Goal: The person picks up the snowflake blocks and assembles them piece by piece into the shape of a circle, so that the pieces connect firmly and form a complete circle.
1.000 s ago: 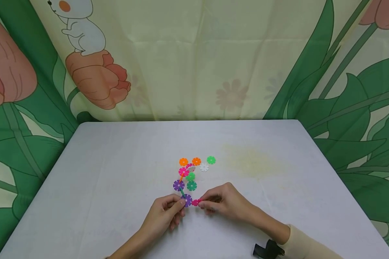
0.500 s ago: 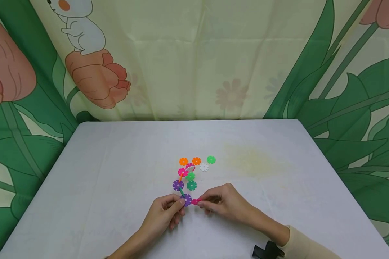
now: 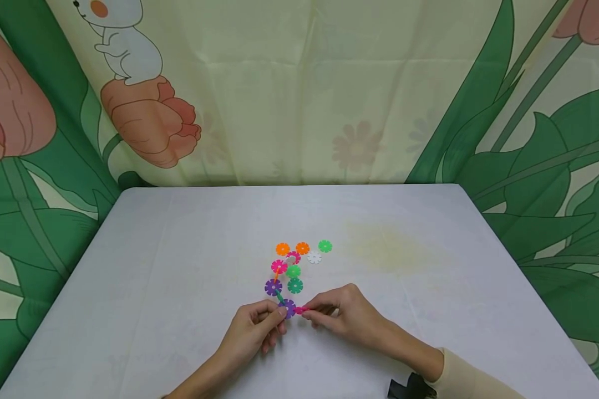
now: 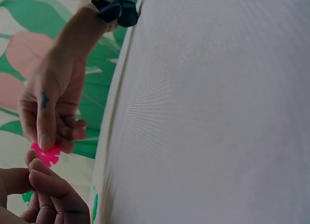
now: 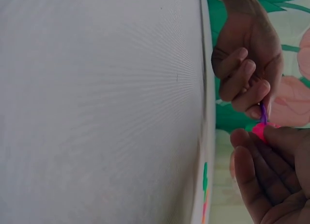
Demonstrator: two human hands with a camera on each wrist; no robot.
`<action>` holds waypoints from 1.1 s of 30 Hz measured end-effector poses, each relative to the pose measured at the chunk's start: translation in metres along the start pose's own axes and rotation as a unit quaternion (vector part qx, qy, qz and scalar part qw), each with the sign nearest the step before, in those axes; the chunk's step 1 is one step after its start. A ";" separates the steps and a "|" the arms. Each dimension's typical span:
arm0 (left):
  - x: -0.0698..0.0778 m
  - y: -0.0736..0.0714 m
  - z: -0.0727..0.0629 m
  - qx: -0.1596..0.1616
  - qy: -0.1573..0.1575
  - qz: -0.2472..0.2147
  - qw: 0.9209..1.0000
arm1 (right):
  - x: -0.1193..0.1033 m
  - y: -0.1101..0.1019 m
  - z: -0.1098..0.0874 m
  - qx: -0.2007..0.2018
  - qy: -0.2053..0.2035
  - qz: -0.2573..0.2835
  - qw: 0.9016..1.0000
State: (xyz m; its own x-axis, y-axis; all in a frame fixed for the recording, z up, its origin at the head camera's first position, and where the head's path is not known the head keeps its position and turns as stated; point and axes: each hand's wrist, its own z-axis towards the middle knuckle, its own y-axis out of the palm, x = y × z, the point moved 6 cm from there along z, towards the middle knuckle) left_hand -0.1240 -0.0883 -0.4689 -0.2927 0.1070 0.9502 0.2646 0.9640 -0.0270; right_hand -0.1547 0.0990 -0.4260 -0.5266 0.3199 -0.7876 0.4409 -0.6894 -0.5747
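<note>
My left hand pinches a purple snowflake disc between thumb and fingers. From it a linked chain runs away from me: a teal disc seen edge-on, another purple disc, an orange disc and a pink disc at the far end. Opposite, my right hand pinches a separate-coloured piece, a bright pink notched disc, its edge right at the held purple disc. In the right wrist view this purple disc meets the pink one, partly hidden by fingertips.
Beyond the hands several loose discs lie on the white-covered table: dark green, light green, orange, white and bright green. A patterned cloth hangs behind. A black strap sits by the right sleeve.
The far end of the chain has swung slightly left and towards me. My right hand has shifted a little left, and its pink disc now appears flatter, closer against the purple one.
</note>
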 end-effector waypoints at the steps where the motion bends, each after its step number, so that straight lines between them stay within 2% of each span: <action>1: 0.000 0.000 0.000 -0.001 0.000 0.000 1.000 | 0.000 0.000 0.000 0.003 -0.004 -0.002 1.000; 10: 0.001 -0.001 -0.001 -0.001 0.008 0.002 1.000 | -0.006 0.002 -0.001 0.020 -0.068 -0.027 0.997; 16: 0.000 -0.001 -0.002 0.004 -0.002 0.001 1.000 | -0.008 0.004 -0.002 0.029 -0.090 -0.048 0.994; 26: -0.001 -0.001 -0.002 0.002 0.001 -0.009 1.000 | -0.009 0.004 -0.002 0.040 -0.095 -0.069 0.992; 33: -0.002 -0.001 -0.001 0.008 -0.008 -0.017 1.000 | -0.008 0.004 -0.002 0.044 -0.089 -0.068 0.993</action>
State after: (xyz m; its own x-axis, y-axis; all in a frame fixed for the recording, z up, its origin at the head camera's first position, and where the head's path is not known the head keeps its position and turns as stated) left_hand -0.1228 -0.0895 -0.4706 -0.3164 0.0783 0.9454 0.2398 0.9708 -0.0001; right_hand -0.1472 0.0949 -0.4225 -0.7001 0.3004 -0.6478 0.2954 -0.7041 -0.6457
